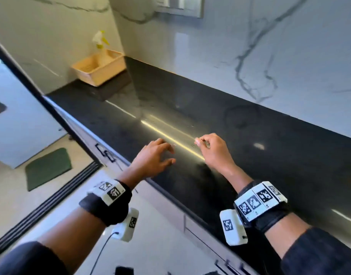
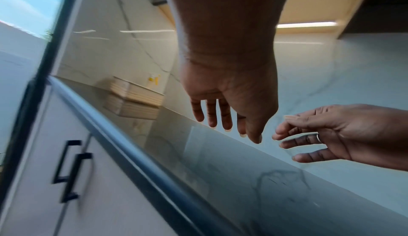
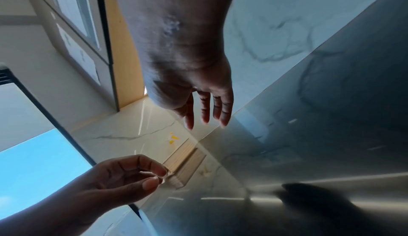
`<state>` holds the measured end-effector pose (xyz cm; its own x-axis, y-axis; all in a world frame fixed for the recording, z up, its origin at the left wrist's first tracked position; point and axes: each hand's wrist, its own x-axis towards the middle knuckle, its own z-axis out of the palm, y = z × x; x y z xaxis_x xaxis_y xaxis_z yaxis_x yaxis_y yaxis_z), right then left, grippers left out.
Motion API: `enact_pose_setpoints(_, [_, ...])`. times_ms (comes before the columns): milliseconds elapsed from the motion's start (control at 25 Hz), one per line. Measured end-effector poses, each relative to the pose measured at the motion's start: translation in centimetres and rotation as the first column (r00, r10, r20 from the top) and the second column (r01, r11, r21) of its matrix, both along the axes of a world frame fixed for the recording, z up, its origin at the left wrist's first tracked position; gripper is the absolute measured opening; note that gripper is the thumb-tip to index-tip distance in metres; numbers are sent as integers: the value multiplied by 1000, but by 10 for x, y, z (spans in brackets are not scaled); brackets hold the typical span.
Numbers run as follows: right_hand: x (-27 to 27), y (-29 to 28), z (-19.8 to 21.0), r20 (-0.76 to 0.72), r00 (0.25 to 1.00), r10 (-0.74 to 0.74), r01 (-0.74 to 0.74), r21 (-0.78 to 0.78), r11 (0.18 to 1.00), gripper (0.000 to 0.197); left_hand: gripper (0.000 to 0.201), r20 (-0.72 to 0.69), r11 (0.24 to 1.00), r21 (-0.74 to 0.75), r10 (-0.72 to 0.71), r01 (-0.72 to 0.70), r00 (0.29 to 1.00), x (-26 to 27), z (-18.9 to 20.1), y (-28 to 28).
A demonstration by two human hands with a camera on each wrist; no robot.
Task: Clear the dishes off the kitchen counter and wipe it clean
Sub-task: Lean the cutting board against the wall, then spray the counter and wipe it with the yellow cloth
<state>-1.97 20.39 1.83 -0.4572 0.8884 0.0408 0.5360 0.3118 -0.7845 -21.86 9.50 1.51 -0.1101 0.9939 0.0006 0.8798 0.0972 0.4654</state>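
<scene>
Hard to read first: head view is motion-blurred toward the far end of the counter, so the spray bottle (image 1: pixel 100 39) shows only as a white body with a yellow trigger, standing in a tan rectangular tub (image 1: pixel 99 66) in the far corner. Tub contents besides the bottle can't be made out. In both wrist views the tub is a smear with its mirror image below it. Top of the head view crops a pale framed panel on the wall; lower edge crops dark sleeves and dark objects I can't identify.

Counter (image 1: pixel 220 126): black polished stone, glossy, mirrors the wall veining and a bright light streak. A few tiny specks near the streak, too small to identify. No dishes visible on the part in frame. Backsplash: white marble-look slab, grey veins.

Left hand (image 1: pixel 153 155): over the counter's front part, fingers spread and slightly bent, holding nothing. Contact with the surface can't be told; the left wrist view shows the fingers (image 2: pixel 212 114) hanging straight, apart.

Right hand (image 1: pixel 212 149): over the counter just beside the left, fingers loosely curled in the head view, thumb near fingertip. Right wrist view shows fingers (image 3: pixel 205 108) extended, nothing in them. A ring on one finger.

Below: pale cabinet fronts, black bar handles (image 2: pixel 68 171). Green mat (image 1: pixel 48 167) on the floor to the left.
</scene>
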Motion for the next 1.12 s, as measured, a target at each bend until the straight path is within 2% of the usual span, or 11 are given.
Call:
enact_pose_setpoints(120, [-111, -14, 19, -43, 997, 66, -65, 24, 998, 20, 29, -24, 996, 18, 93, -93, 995, -97, 11, -35])
enact_pose_setpoints(240, [-195, -4, 35, -94, 992, 87, -83, 41, 996, 23, 23, -16, 984, 42, 172, -171, 985, -172, 14, -37])
enact_pose_setpoints(360, [-280, 32, 41, -127, 988, 82, -80, 19, 997, 25, 21, 5, 969, 31, 243, -243, 970, -264, 10, -14])
enact_pose_setpoints(600, [-458, 135, 30, -255, 963, 92, -102, -27, 994, 28, 26, -64, 959, 39, 282, -280, 957, -449, 14, 66])
enact_pose_setpoints(680, [-513, 163, 36, -250, 965, 83, -94, -32, 995, 27, 32, -115, 971, -22, 233, -237, 966, -501, 25, 98])
enact_pose_setpoints(840, [-600, 208, 51, -203, 978, 54, -56, -6, 998, 15, 43, -175, 983, 82, 176, -164, 969, -589, 32, 166])
enact_pose_setpoints(920, [-633, 227, 55, -157, 988, -14, 17, 16, 1000, 13, 52, -223, 992, 53, 122, -113, 967, -615, 23, 199])
enact_pose_setpoints(1040, [-678, 253, 50, -138, 977, -162, 166, 14, 986, 39, 82, -269, 999, -11, -43, 42, 962, -654, -3, 233])
enact_pose_setpoints(1120, [-706, 274, 45, -126, 957, -261, 266, 16, 964, 62, 90, -238, 994, 15, -103, 109, 966, -667, -18, 241])
